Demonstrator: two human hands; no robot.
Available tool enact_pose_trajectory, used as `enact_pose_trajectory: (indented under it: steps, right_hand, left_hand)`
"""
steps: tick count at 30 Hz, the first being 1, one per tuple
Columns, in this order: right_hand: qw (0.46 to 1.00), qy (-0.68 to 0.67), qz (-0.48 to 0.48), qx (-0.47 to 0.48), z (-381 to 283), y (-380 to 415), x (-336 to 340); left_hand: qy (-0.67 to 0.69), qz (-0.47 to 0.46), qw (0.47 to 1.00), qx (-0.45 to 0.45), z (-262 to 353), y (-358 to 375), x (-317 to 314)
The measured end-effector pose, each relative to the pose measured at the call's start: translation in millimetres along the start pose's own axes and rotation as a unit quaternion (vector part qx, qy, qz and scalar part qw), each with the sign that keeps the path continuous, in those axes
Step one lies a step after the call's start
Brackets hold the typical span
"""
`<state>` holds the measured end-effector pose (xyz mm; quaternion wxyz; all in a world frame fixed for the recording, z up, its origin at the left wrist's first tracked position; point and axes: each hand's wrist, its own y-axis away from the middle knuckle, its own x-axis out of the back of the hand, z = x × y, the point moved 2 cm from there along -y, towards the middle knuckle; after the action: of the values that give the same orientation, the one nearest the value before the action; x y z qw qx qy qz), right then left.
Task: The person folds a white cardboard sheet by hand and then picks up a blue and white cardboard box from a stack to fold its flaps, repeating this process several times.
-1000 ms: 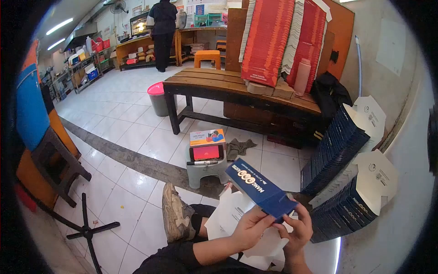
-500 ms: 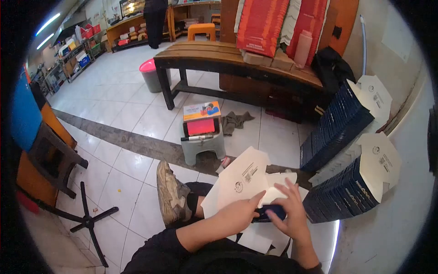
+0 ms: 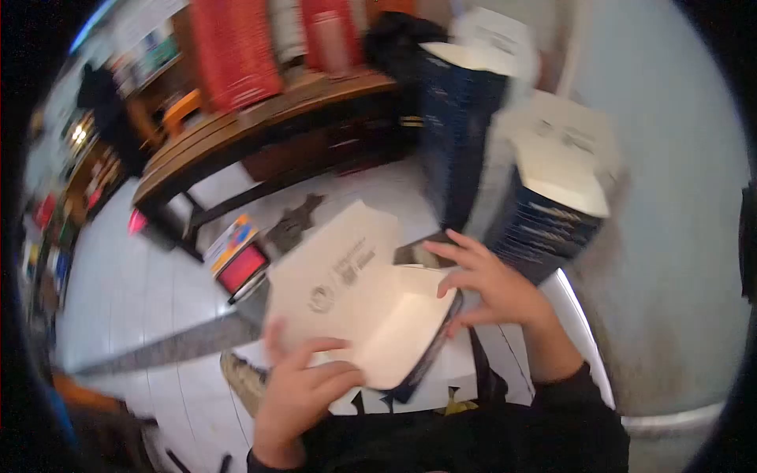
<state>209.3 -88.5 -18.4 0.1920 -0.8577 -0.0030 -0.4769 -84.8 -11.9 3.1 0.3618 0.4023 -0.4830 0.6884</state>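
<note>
An open carton (image 3: 406,319), pale inside and dark blue outside, lies over the lap with its printed lid flap (image 3: 339,276) raised toward the upper left. My left hand (image 3: 311,378) is at the carton's near left corner, fingers spread along its edge and lid. At the right edge my right hand (image 3: 489,288) has its fingers apart, the fingertips near or touching the side wall. Both hands are slightly blurred, and the underside of the carton is hidden.
Two tall stacks of dark blue cartons, a rear one (image 3: 457,134) and a nearer one (image 3: 544,225), stand at the right by the wall. A wooden bench (image 3: 315,98) bears red packs. A small box (image 3: 240,264) sits on a stool at left.
The view has swung right and tilted. The carton now appears larger and more open, with its inside showing. My left hand has moved to its near left corner, my right hand to its right edge.
</note>
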Motion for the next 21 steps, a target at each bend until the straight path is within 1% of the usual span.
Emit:
enact_pose_trajectory:
  steps: [1,2,3,4,5,6,7,8,10,11,12,13,14,15,16,17,18,19,21]
  right_hand:
    - [1.000,0.001,0.016,0.019,6.9,6.1,12.3]
    - [0.999,-0.007,0.048,0.024,12.3,12.5,23.9]
    - [0.992,0.006,0.116,0.039,6.5,20.7,41.8]
    - [0.977,0.049,0.202,0.043,5.9,30.6,57.7]
    - [0.953,0.090,0.283,0.053,3.3,40.5,72.7]
    - [0.929,0.145,0.336,0.062,0.5,48.9,91.8]
    - [0.898,0.198,0.385,0.072,0.9,58.2,108.5]
    - [0.896,0.201,0.389,0.069,9.4,66.9,118.2]
    - [0.865,0.264,0.427,0.000,29.0,83.1,134.4]
    - [0.864,0.266,0.428,-0.001,40.2,87.2,137.2]
    - [0.868,0.254,0.426,-0.034,57.1,91.4,137.8]
    - [0.870,0.243,0.424,-0.067,72.9,95.3,138.6]
    - [0.873,0.247,0.420,-0.033,83.9,96.4,138.7]
    - [0.870,0.249,0.423,-0.034,89.0,102.0,141.5]
    - [0.877,0.267,0.397,-0.036,93.8,108.3,141.8]
    - [0.884,0.282,0.371,-0.038,99.3,113.2,141.5]
    - [0.863,0.310,0.395,-0.047,102.6,118.0,142.3]
    - [0.864,0.304,0.398,-0.050,106.1,121.1,145.9]
    - [0.862,0.313,0.398,-0.016,108.6,129.0,151.5]
  left_hand:
    - [-0.064,0.031,0.997,0.019,-3.5,-4.7,8.4]
    - [-0.125,0.095,0.988,-0.016,-13.5,-15.6,14.1]
    - [-0.185,0.163,0.968,-0.044,-20.1,-27.5,17.1]
    - [-0.131,0.279,0.951,-0.035,-22.3,-45.0,18.0]
    - [-0.075,0.389,0.918,-0.018,-23.7,-60.7,20.7]
    - [-0.038,0.391,0.918,-0.049,-30.6,-78.5,14.2]
    - [0.028,0.401,0.911,-0.093,-32.0,-105.1,0.5]
    - [0.080,0.335,0.930,-0.129,-26.2,-135.0,-10.1]
    - [0.084,0.216,0.957,-0.173,7.3,-189.9,-34.1]
    - [0.121,0.191,0.957,-0.183,20.4,-212.3,-51.5]
    - [0.156,0.166,0.954,-0.194,28.3,-231.8,-72.6]
    - [0.157,0.167,0.953,-0.198,33.7,-247.9,-89.2]
    - [0.173,0.159,0.951,-0.199,37.4,-262.8,-105.2]
    - [0.188,0.151,0.950,-0.198,38.0,-274.7,-118.0]
    - [0.186,0.150,0.950,-0.203,32.6,-283.5,-127.7]
    - [0.152,0.143,0.945,-0.250,25.4,-290.5,-135.2]
    - [0.117,0.133,0.939,-0.296,24.2,-295.7,-137.8]
    - [0.115,0.126,0.940,-0.295,23.0,-296.5,-140.1]
    - [0.136,0.146,0.949,-0.244,21.3,-290.1,-140.7]
